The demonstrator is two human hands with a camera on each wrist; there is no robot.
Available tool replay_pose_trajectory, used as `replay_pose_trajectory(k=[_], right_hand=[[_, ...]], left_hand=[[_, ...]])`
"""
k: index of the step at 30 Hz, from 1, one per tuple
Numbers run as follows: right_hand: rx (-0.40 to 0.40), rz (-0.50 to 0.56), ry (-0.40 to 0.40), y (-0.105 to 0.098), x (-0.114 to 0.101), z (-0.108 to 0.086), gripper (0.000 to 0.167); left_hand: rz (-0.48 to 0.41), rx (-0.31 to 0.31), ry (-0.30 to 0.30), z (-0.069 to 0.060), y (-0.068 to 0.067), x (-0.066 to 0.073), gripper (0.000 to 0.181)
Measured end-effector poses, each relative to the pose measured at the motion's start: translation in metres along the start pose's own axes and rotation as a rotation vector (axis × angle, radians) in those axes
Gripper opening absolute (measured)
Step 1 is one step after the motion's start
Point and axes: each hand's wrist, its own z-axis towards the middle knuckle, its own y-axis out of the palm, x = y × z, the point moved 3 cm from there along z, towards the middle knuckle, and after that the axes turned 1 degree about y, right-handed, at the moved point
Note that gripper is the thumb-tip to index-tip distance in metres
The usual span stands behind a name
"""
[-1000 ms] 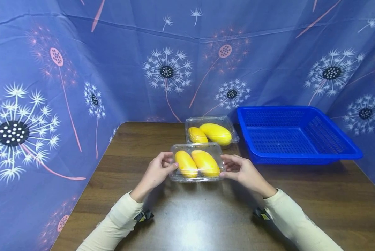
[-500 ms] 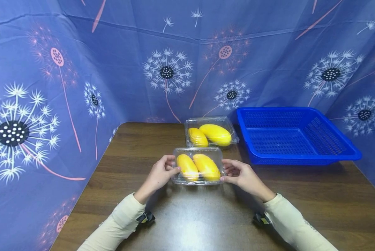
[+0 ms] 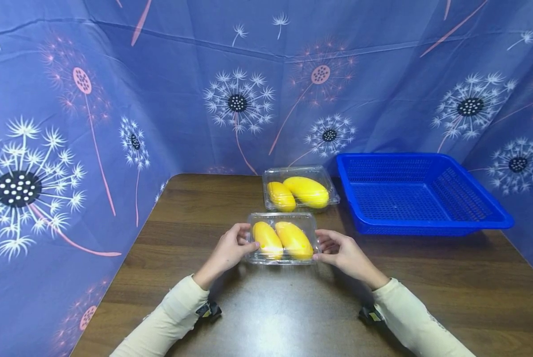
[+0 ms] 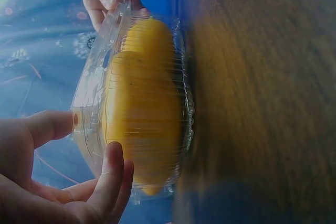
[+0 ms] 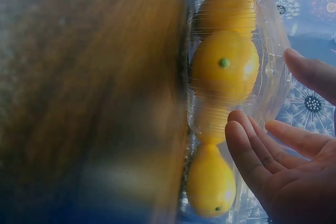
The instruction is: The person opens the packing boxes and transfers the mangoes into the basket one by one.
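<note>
A clear plastic box with two yellow mangoes inside stands on the table, held at both ends. The left hand grips its left end; in the left wrist view the thumb and fingertips of that hand touch the plastic. At the right end is the right hand, thumb at the front corner and fingers along the side. The right wrist view shows this hand with fingers spread around the box end. Just behind stands a second clear box, also with two mangoes.
A blue perforated basket stands at the back right of the brown wooden table, right of the rear box. A blue curtain with dandelion prints hangs behind and along the sides.
Both hands have moved the front box slightly toward the person, away from the rear box. The rear box and the basket have stayed in place.
</note>
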Motion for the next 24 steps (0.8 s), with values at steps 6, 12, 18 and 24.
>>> replay_pose_trajectory(k=[6, 12, 18, 24], right_hand=[[-0.006, 0.019, 0.001, 0.0018, 0.0004, -0.0006, 0.057], [-0.014, 0.014, -0.001, 0.0011, 0.001, -0.0009, 0.057], [-0.022, -0.046, 0.0, -0.0017, 0.0017, -0.0015, 0.059], [-0.041, -0.128, -0.024, -0.0002, 0.0008, -0.0034, 0.066]], left_hand=[[0.006, 0.001, -0.01, -0.0001, 0.0007, -0.0016, 0.057], [0.028, -0.014, -0.015, -0.0011, 0.0007, -0.0005, 0.059], [0.046, -0.045, -0.016, -0.0004, 0.0017, 0.0021, 0.063], [0.05, -0.057, -0.01, -0.0011, 0.0017, 0.0005, 0.063]])
